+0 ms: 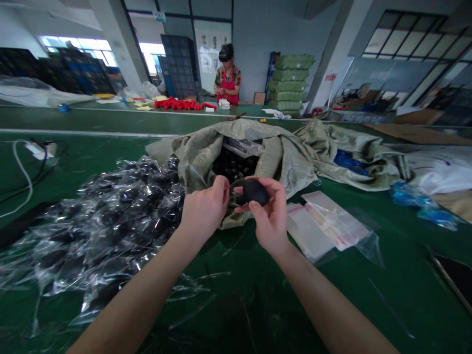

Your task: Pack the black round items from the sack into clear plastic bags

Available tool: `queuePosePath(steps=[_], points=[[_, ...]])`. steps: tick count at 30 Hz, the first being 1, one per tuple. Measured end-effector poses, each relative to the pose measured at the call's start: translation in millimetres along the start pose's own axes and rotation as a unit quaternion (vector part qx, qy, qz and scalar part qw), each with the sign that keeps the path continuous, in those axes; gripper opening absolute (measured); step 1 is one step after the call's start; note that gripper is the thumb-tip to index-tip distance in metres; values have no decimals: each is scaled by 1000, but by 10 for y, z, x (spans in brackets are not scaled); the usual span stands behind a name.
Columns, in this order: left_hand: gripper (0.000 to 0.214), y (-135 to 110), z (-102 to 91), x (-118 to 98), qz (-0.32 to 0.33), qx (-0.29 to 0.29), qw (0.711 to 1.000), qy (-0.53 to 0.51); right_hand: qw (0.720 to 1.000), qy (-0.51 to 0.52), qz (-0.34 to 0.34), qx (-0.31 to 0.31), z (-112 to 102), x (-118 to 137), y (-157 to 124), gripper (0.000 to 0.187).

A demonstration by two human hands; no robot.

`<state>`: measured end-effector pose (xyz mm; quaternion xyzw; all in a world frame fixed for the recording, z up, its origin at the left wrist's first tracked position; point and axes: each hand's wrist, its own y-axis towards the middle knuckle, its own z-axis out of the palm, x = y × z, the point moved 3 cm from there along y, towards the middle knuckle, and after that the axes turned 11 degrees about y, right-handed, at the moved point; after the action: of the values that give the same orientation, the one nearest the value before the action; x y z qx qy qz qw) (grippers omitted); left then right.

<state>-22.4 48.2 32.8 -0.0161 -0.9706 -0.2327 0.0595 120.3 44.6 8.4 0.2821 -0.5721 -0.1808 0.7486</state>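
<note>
One black oval piece (255, 191) gripped in the right hand (271, 209), thumb and fingers around it. Left hand (206, 204) just beside it, thumb and forefinger closed together; can't tell what's pinched. Just beyond grip: open woven sack (197, 152), dark pieces (230, 169) inside. Left of grip: heap of wrapped black pieces (125, 211). Right of grip: flat clear bags (332, 221), green table (332, 305).

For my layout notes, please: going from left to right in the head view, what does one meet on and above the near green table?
Pile of bagged black items → left hand → black oval item → flat clear bags → dark phone-like slab.
</note>
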Motion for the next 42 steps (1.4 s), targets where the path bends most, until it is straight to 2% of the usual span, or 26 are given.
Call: queuePosePath(steps=[7,15,25,30,36,42], points=[[33,-3,4,-7,13,10,1000,-11,992,-117,-21,50,-23,-65,-28,40],[29,13,-10,9,0,11,999,-38,964,-239,-90,75,-30,-78,-4,41],[27,47,4,29,1,13,996,-85,967,-211,-102,100,-52,-230,-28,58],[29,67,27,64,-8,12,995,-100,956,-250,-120,102,-51,-186,-19,51],[35,86,39,97,-20,-5,994,-109,945,-288,-109,115,-36,-161,-4,47],[30,79,31,82,9,-43,990,-137,944,-299,-84,113,-48,-246,-11,48]])
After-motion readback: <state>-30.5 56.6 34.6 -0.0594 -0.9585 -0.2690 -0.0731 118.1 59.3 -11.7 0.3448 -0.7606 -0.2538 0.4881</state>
